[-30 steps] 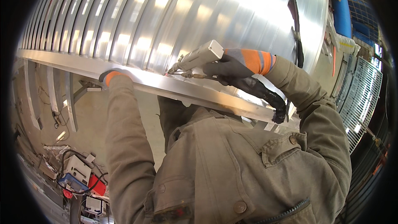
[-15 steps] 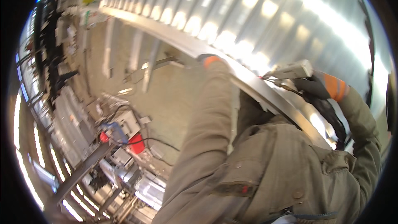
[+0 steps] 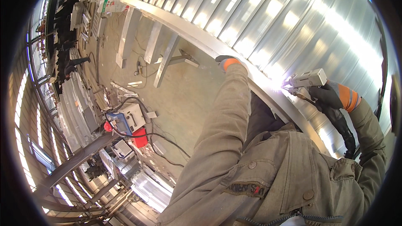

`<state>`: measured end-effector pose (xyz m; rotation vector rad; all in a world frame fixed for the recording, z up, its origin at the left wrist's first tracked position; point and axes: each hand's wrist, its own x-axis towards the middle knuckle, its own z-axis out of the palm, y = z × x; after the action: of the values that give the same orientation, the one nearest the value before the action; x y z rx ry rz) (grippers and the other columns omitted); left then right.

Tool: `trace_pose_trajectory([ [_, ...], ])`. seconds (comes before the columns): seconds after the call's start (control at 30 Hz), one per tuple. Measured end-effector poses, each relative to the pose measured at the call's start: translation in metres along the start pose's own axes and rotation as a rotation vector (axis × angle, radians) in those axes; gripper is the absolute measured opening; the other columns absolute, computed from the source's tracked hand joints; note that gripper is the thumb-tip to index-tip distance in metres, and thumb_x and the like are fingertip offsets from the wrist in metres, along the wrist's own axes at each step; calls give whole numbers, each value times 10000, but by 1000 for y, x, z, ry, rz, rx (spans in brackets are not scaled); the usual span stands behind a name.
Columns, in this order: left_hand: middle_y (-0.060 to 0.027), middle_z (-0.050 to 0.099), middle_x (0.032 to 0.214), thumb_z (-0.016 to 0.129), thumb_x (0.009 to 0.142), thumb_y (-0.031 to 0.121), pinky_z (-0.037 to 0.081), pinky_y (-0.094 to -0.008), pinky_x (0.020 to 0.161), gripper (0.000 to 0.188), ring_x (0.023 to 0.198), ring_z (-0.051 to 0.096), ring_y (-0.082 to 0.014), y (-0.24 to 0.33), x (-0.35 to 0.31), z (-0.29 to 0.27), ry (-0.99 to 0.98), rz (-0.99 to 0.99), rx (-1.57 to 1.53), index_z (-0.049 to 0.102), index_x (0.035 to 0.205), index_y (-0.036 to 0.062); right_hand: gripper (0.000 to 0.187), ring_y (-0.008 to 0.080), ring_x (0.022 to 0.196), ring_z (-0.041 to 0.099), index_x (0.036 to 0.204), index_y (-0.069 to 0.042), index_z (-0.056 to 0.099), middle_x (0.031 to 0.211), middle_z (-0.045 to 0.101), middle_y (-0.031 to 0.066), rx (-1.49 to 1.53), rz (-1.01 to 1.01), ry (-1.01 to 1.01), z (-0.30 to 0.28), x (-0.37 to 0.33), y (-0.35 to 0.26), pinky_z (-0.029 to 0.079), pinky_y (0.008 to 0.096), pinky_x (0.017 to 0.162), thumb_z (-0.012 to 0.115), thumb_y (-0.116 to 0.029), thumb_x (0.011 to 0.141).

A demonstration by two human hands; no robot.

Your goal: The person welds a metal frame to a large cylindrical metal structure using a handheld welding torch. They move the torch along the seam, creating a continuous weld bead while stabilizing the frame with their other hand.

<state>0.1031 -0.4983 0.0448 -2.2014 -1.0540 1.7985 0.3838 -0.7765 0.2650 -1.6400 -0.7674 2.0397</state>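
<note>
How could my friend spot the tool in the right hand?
Find the big ribbed metal panel at the upper right, then follow its lower edge to the orange-cuffed right hand. The tool is in that hand, pointing left toward a bright glow. Its pale, boxy body sets it apart from the black hose below.

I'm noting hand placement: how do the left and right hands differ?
The left hand is at the metal rail; the right hand grips a boxy grey tool. Little of the left hand shows, while more of the right hand does. Both wear dark gloves with orange.
</note>
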Motion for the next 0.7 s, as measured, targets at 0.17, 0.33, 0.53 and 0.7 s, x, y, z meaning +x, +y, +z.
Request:
trace_pose_trajectory([
  [0.17, -170, 649, 1584, 611, 1121, 360, 425, -644, 1236, 588, 1480, 604, -363, 2, 5, 3, 13, 53, 56, 588, 1614, 40, 540, 138, 816, 663, 1590, -12, 556, 1047, 672, 60, 39, -34, -30, -1, -5, -5, 578, 316, 737, 589, -313, 1142],
  [0.33, -121, 678, 1557, 623, 1106, 379, 450, -648, 1190, 531, 1451, 627, -327, 3, 7, 9, 90, -25, -59, 657, 1558, 101, 474, 291, 1267, 667, 1515, -11, 661, 1354, 712, 163, 0, -617, -58, 7, 16, 6, 522, 433, 1119, 622, -247, 1106],
  [0.53, -72, 709, 1519, 641, 1091, 401, 490, -625, 1131, 471, 1408, 658, -285, 6, 9, 8, 128, -3, 28, 720, 1491, 166, 474, 222, 1032, 712, 1352, 15, 760, 1218, 749, 134, 132, -364, -44, 5, 18, 39, 584, 388, 903, 663, -371, 1095],
  [0.7, -41, 701, 1539, 659, 1076, 420, 481, -645, 1135, 462, 1431, 640, -270, -3, 11, 12, 95, -17, 173, 742, 1485, 221, 554, 165, 764, 663, 1247, 18, 761, 886, 701, 79, -5, 4, -65, -4, 5, 19, 554, 365, 709, 600, -493, 1105],
])
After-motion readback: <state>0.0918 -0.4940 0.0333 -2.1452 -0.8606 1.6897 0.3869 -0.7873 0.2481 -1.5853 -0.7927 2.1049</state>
